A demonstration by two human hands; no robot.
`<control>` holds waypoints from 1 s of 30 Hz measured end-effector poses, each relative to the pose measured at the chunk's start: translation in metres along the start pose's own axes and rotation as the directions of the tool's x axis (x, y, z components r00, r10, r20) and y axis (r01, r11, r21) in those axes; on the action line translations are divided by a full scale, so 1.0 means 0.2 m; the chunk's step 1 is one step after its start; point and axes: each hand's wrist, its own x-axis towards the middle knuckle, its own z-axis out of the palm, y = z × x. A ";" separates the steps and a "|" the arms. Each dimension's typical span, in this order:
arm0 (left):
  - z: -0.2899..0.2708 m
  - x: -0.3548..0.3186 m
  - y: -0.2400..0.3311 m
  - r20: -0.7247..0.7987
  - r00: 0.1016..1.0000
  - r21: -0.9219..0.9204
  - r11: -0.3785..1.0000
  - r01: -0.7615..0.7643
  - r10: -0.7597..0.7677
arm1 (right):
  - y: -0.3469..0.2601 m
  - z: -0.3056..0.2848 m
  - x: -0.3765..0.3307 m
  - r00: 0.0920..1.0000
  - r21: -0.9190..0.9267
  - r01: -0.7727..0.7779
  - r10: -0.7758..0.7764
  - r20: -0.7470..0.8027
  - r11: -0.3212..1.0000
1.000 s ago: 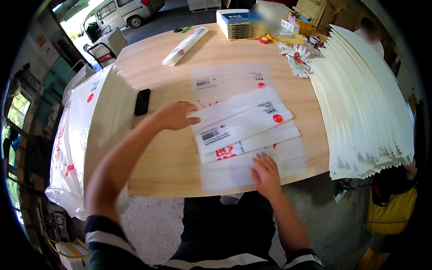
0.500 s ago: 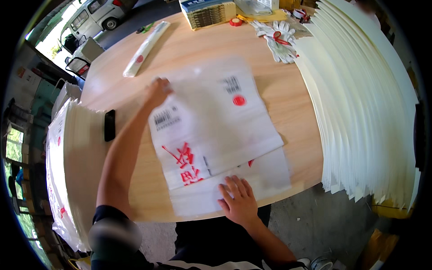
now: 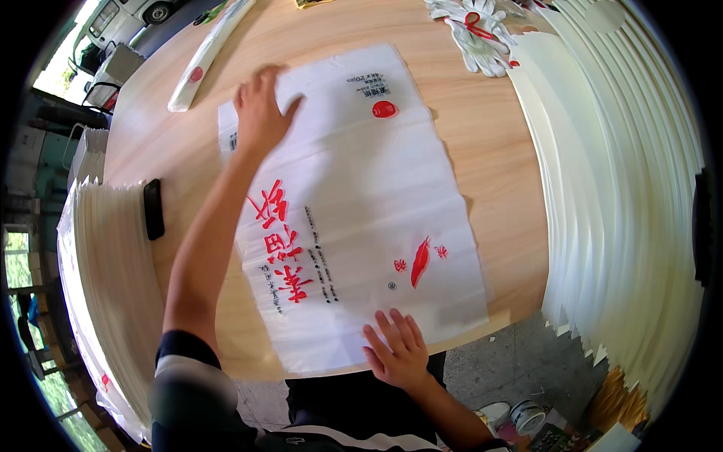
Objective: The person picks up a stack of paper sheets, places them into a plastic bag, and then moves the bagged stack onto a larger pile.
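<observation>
A translucent white plastic bag [image 3: 354, 196] with red and black print lies spread out across the wooden table in front of me. Over its far left part is my left hand [image 3: 261, 109], fingers apart and holding nothing; whether it touches the plastic I cannot tell. My right hand [image 3: 397, 350] rests at the bag's near edge, fingers spread out on the plastic. The forearm of my left arm crosses above the bag's left side and hides part of it.
Tall stacks of white sheets stand on the right [image 3: 617, 188] and on the left [image 3: 113, 248]. A black phone [image 3: 153, 209] leans by the left stack. Farther off are a rolled white bag [image 3: 211, 56] and white gloves [image 3: 474, 38] with a red loop on the wooden table [image 3: 504, 203].
The bag's folded-over part now lies flat, stretched toward the far side. My left hand has let go and opened. The right hand stays at the near edge.
</observation>
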 end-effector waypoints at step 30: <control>-0.81 -1.75 0.75 0.387 0.880 -0.191 0.958 -0.216 0.276 | 0.07 -0.15 -0.14 0.909 -0.155 0.297 -0.329 -0.257 0.942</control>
